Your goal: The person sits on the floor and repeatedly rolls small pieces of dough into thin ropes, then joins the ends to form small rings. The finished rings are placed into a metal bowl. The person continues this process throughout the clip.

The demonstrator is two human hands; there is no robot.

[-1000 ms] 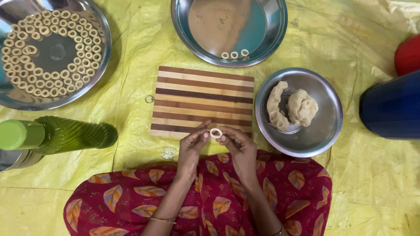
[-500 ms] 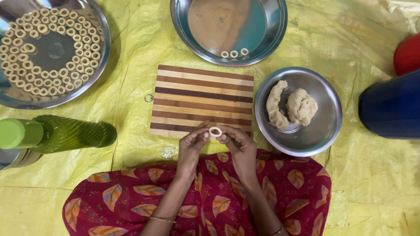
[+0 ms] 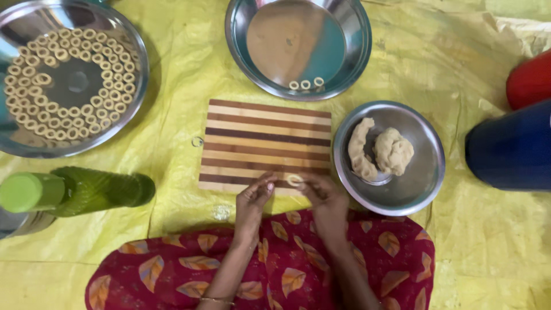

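I saw the dough ring [image 3: 294, 180] pinched between both sets of fingers over the striped board's [image 3: 264, 132] near edge, right hand [image 3: 324, 198] nearer it than left hand [image 3: 252, 201].

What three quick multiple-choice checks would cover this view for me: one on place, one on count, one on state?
1. Where does the striped cutting board lie?
A. inside the big tray
B. on the yellow sheet, between the green bottle and the dough bowl
C. on the red cloth

2. How many dough rings lie in the top plate?
A. three
B. none
C. ten

3. What do both hands have between their fingers?
A. a knife
B. nothing
C. a small dough ring

Key: 1 B, the board rests on the yellow sheet with the green bottle on one side and the dough bowl on the other. 2 A, three rings sit at its near rim. 3 C, left hand and right hand pinch the dough ring.
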